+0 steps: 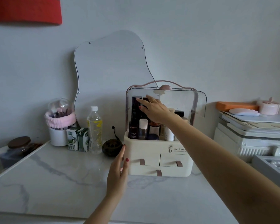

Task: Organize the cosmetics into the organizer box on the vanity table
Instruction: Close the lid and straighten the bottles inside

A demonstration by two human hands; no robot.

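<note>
A cream organizer box (153,152) with three small drawers stands on the marble vanity table (58,178). Its clear lid (184,101) is swung up under a pink handle. Several bottles fill the top tray, among them a dark L'Oreal serum (133,126) and a white-capped clear bottle (143,128). My right hand (153,109) reaches into the tray with straight fingers, the fingertips touching the tall dark bottles (135,102) at the back left. My left hand (119,168) lies flat against the box's left side.
A wavy mirror (110,65) leans on the wall. Left of the box stand a dark round ornament (111,147), a water bottle (94,123), two milk cartons (78,139) and a brush holder (59,120). Stacked books and a mouse (244,111) sit at the right.
</note>
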